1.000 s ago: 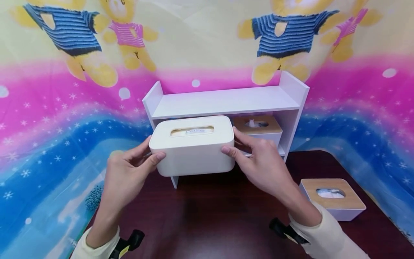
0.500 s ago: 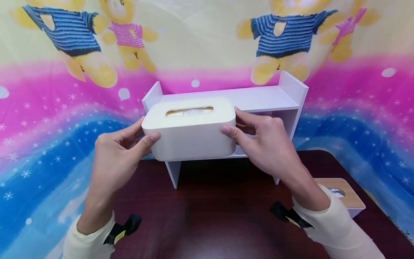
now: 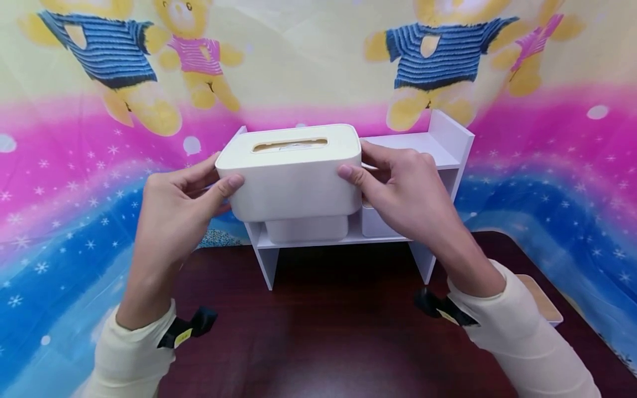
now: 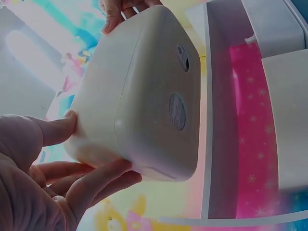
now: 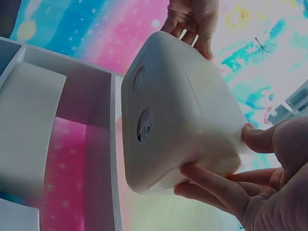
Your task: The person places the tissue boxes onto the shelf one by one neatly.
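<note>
A cream tissue box (image 3: 296, 190) with a slot in its top is held level in mid-air before the white shelf unit (image 3: 410, 141). My left hand (image 3: 181, 213) grips its left end, thumb on the front face and fingers curled behind. At the other end my right hand (image 3: 405, 193) holds it the same way. In the left wrist view the tissue box (image 4: 130, 91) shows its underside with two round openings. The right wrist view also shows the tissue box (image 5: 183, 115) from below, at about the height of the unit's top board and apart from it.
On the lower shelf stand a white box (image 3: 307, 230), partly hidden behind the held one, and another white box (image 3: 379, 224) to its right. A wood-lidded tissue box (image 3: 541, 298) sits on the dark table (image 3: 318, 331) at right, mostly behind my right sleeve. A printed cloth (image 3: 308, 61) hangs behind.
Both hands have raised the tissue box from lower-shelf height to about the top board's level. The white box on the lower shelf now shows beneath it. The grip looks the same.
</note>
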Tool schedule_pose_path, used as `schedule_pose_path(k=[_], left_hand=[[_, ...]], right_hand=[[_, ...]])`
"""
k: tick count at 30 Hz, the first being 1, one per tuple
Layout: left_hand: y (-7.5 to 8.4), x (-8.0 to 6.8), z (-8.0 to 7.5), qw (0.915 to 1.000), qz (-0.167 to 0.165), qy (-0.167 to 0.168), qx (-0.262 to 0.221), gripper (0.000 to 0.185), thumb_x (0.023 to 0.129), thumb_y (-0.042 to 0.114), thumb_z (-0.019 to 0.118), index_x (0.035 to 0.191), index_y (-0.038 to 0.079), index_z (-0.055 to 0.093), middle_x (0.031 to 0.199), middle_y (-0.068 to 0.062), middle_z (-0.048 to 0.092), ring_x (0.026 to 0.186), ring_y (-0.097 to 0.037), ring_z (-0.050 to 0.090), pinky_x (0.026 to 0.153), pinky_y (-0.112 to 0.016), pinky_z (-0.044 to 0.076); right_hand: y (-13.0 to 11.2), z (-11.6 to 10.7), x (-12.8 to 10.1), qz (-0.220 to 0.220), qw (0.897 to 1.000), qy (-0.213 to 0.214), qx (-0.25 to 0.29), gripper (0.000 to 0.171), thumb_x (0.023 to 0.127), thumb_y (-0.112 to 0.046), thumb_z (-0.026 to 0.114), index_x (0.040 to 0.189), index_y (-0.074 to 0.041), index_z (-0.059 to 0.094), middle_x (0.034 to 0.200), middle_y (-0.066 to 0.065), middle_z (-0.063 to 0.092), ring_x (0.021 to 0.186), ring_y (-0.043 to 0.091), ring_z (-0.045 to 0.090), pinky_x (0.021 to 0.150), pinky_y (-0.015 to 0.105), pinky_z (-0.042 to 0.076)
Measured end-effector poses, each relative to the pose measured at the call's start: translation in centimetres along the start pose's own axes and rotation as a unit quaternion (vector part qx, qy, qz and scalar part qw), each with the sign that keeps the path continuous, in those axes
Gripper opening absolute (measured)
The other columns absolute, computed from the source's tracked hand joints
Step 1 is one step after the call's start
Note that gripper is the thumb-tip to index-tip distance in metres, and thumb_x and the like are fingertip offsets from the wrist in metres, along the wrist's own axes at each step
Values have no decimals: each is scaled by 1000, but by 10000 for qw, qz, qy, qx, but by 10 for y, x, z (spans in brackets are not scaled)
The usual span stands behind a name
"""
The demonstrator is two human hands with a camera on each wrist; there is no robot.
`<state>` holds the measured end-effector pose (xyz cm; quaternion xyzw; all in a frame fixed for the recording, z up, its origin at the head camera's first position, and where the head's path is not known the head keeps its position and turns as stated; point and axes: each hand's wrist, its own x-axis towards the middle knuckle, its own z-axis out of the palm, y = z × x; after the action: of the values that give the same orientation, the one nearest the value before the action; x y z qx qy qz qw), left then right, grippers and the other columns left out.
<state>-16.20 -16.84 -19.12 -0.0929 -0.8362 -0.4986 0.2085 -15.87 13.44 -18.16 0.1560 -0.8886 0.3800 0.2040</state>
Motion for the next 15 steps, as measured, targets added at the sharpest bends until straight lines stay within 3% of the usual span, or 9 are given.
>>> schedule_pose_path(k=[2, 9, 15], left_hand=[[2, 6, 1, 10000, -66, -17, 0, 62, 93, 54, 78, 150, 39, 59, 143, -1, 73, 126, -25, 74, 81, -23, 62], [0, 29, 7, 9999, -148, -20, 22, 60, 94, 49, 79, 150, 39, 60, 143, -3, 72, 128, -25, 73, 85, -29, 63], [-6, 49, 17, 9998, -170, 50, -62, 58, 97, 41, 78, 151, 35, 59, 144, -4, 72, 127, -25, 74, 86, -30, 64]], right_hand=[[0, 0, 6, -7, 10000, -16, 21, 62, 103, -40, 72, 159, -23, 53, 148, 7, 69, 121, 30, 77, 86, 44, 67], [4, 6, 33, 10, 9999, 2, 155, 59, 104, -37, 71, 158, -20, 54, 152, 9, 65, 130, 34, 71, 104, 51, 61], [13, 16, 57, 55, 9998, 64, 174, 54, 106, -33, 69, 155, -14, 58, 151, 11, 65, 133, 31, 69, 107, 50, 60]])
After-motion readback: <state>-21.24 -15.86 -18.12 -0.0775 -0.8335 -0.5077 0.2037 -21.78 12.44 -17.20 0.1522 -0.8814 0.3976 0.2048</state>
